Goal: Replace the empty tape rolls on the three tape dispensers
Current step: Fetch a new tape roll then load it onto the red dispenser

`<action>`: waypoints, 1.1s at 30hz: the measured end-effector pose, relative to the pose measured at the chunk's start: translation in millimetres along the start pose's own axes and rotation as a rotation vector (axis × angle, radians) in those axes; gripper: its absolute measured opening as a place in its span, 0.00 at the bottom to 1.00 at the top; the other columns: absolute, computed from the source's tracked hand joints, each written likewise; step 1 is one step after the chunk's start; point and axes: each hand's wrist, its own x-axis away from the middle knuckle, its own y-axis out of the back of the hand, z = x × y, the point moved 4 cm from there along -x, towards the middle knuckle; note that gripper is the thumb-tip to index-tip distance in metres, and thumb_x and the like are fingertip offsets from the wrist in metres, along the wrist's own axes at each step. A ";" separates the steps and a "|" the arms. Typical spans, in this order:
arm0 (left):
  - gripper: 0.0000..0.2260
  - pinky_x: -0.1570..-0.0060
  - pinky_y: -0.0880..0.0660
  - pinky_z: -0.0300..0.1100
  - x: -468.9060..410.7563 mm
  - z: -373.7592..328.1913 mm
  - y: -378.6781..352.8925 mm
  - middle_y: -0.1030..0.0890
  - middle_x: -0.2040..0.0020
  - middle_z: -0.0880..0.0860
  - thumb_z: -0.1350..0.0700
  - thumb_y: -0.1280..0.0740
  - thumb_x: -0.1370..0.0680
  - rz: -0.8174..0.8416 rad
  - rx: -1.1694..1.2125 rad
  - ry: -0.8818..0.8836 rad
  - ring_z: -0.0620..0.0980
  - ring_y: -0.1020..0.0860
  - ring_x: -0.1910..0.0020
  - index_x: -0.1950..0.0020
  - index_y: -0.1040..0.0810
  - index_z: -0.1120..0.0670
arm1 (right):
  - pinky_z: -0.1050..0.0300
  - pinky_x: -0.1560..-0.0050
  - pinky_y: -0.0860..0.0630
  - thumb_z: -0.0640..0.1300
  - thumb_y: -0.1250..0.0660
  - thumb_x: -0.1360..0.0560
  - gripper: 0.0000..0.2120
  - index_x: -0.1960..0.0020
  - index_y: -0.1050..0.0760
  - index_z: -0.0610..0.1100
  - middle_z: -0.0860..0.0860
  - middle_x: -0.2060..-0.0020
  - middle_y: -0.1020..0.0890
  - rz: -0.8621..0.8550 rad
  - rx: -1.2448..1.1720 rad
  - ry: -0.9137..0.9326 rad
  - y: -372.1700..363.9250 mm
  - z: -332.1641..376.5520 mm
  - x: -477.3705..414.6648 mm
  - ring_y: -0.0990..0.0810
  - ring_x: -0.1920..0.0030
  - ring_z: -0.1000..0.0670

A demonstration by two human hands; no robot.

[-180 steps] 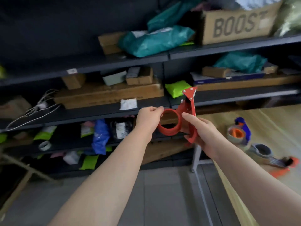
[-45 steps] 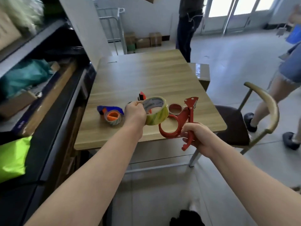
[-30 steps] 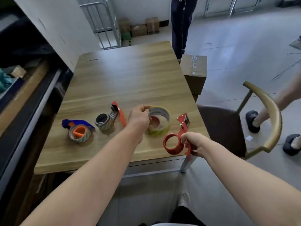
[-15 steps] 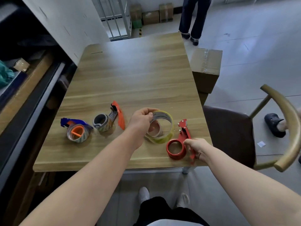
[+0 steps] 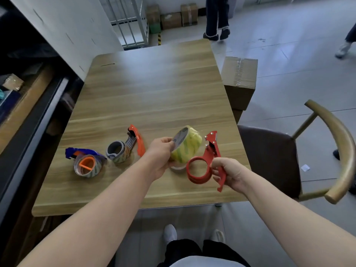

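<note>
Gripping glossy yellow tape roll beside red hoop-shaped dispenser

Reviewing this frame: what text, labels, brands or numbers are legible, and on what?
No text is legible.
Blurred, unreadable: faint print on the grey core of the tape roll in the left hand.
Too small: pale label on the cartons by the far wall.
No markings visible on the red dispenser in the right hand.

Yellow-green striped tape roll, red dispenser, orange dispenser, blue-and-orange dispenser, wood-grain table.
</note>
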 end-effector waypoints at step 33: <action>0.09 0.66 0.18 0.49 35.8 -42.6 53.9 0.20 0.54 0.51 0.52 0.43 0.18 -0.057 -0.672 -0.465 0.51 0.21 0.64 0.48 0.23 0.46 | 0.51 0.37 0.27 0.56 0.25 0.37 0.39 0.31 0.35 0.47 0.48 0.39 0.21 0.127 0.099 0.483 -61.0 81.9 81.1 0.23 0.38 0.48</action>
